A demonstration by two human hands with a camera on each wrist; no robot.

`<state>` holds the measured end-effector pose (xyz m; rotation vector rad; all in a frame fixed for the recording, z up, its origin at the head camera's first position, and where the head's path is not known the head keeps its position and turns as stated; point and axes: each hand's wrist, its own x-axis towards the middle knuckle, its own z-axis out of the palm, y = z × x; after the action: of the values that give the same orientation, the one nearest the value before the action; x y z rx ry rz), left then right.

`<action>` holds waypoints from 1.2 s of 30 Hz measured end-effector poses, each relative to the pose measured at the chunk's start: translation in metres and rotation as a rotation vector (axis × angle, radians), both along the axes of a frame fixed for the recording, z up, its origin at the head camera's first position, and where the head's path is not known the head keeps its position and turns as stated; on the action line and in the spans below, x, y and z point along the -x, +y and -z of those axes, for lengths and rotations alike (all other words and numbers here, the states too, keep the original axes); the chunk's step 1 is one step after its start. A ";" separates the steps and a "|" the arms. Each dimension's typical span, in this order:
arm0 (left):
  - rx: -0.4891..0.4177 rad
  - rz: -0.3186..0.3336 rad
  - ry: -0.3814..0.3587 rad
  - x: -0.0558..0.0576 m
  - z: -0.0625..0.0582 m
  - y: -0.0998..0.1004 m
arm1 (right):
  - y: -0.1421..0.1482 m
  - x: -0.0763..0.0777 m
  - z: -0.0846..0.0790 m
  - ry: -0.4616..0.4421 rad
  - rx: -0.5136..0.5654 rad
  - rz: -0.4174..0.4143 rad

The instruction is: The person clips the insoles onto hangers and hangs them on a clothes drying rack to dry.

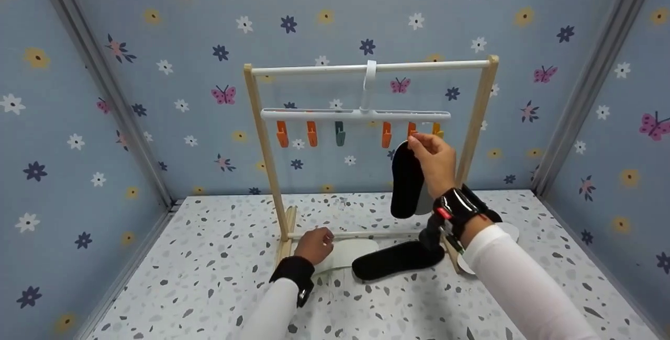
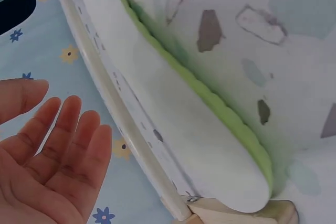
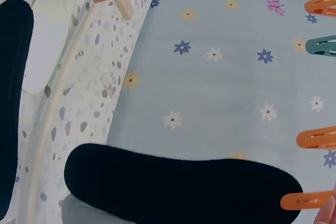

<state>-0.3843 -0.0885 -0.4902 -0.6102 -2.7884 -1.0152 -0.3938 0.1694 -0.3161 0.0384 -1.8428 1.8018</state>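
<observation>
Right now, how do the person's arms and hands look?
The left sleeve and right sleeve are white. The left wristband is black; the right wristband glossy black with a red detail. The left hand and right hand wear no gloves.

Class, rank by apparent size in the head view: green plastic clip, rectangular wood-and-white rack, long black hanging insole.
1. Rectangular wood-and-white rack
2. Long black hanging insole
3. Green plastic clip

- The orange clip (image 1: 412, 127) is partly covered by the right hand (image 1: 434, 162).
- The grey insole (image 3: 86, 212) is mostly hidden by the black insole (image 3: 178, 184).
- The left hand (image 2: 55, 166) is cropped at left.
</observation>
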 end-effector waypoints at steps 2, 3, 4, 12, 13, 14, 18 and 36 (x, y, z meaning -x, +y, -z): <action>0.023 -0.005 -0.002 -0.001 0.001 -0.001 | -0.004 0.001 -0.002 -0.014 -0.016 -0.011; 0.037 -0.009 -0.004 -0.001 0.002 -0.001 | -0.006 0.001 -0.002 -0.029 -0.027 -0.015; 0.048 -0.018 -0.014 -0.002 0.003 -0.001 | -0.008 0.001 -0.003 -0.041 -0.040 -0.019; 0.125 -0.068 -0.060 -0.001 0.017 0.000 | -0.020 0.009 -0.004 -0.130 -0.111 -0.064; 0.127 -0.066 -0.060 -0.001 0.018 0.000 | -0.020 0.010 -0.004 -0.133 -0.112 -0.073; 0.133 -0.060 -0.058 -0.001 0.020 0.000 | -0.020 0.012 -0.005 -0.135 -0.113 -0.080; 0.176 -0.047 -0.033 -0.001 0.022 0.000 | -0.020 0.017 -0.007 -0.149 -0.120 -0.098; 0.246 -0.166 -0.046 0.012 0.031 0.000 | -0.018 0.040 -0.014 -0.133 -0.196 -0.264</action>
<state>-0.3963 -0.0889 -0.5208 -0.3745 -2.9690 -0.6692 -0.4333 0.1512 -0.3024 0.2518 -2.1908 1.8256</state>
